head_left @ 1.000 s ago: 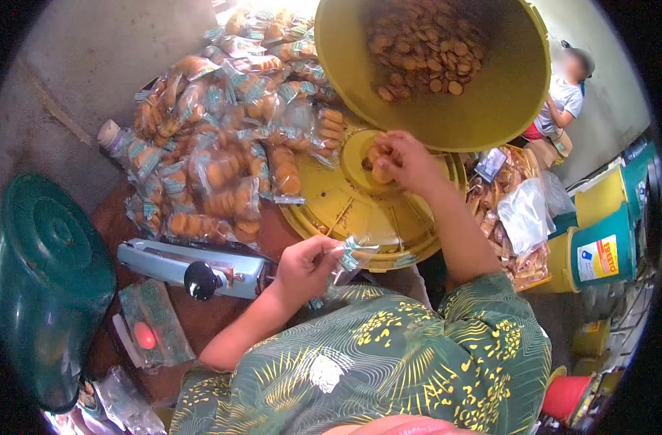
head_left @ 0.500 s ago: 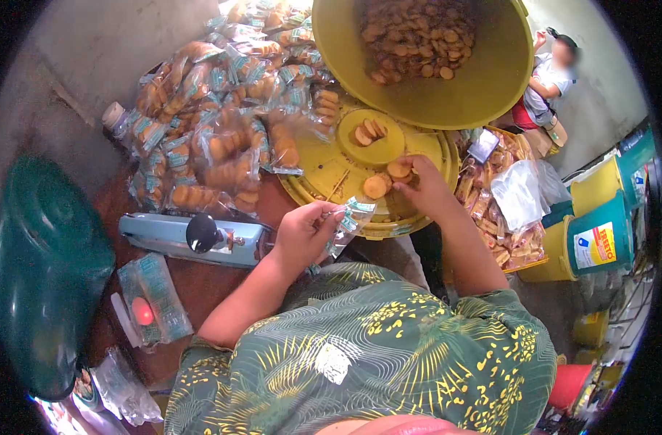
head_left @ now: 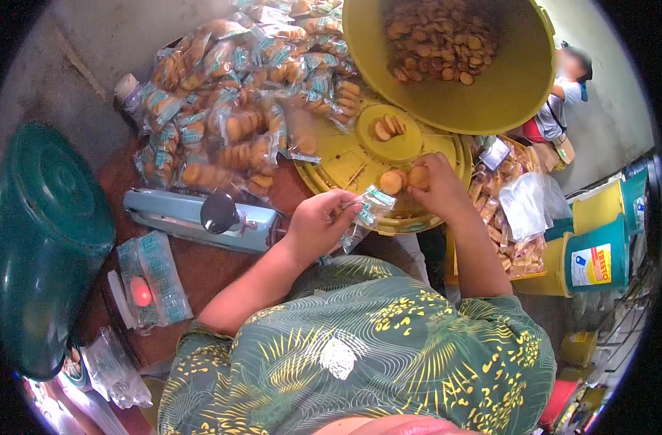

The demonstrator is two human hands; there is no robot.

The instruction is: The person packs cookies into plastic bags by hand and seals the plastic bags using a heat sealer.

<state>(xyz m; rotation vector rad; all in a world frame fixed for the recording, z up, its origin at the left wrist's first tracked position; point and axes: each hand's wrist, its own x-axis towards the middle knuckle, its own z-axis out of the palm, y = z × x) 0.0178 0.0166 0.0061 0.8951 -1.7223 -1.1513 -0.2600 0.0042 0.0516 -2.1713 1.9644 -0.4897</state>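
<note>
My left hand [head_left: 322, 223] pinches a small clear plastic bag [head_left: 374, 203] with teal print, held at the front edge of the yellow lid [head_left: 338, 156]. Just right of the bag, the fingers of my right hand [head_left: 438, 187] grip a round biscuit [head_left: 419, 177]. Another round biscuit [head_left: 392, 182] lies against it, over the lid. A few more biscuits [head_left: 387, 127] rest on the lid's raised centre. Behind the lid, a large yellow tub [head_left: 483, 109] tilts toward me with many loose biscuits [head_left: 443, 43] inside.
Filled biscuit bags [head_left: 237, 109] are heaped at the back left. Nearer are a blue sealer [head_left: 186, 214], printed empty bags [head_left: 157, 279] under a red object [head_left: 140, 291], and a green container [head_left: 48, 239]. Right are packed goods [head_left: 501, 235], buckets [head_left: 599, 254] and a person [head_left: 559, 101].
My right hand has come from the lid's centre, where some biscuits now lie, to the front beside the bag. My left hand still holds the bag. The view has shifted slightly.
</note>
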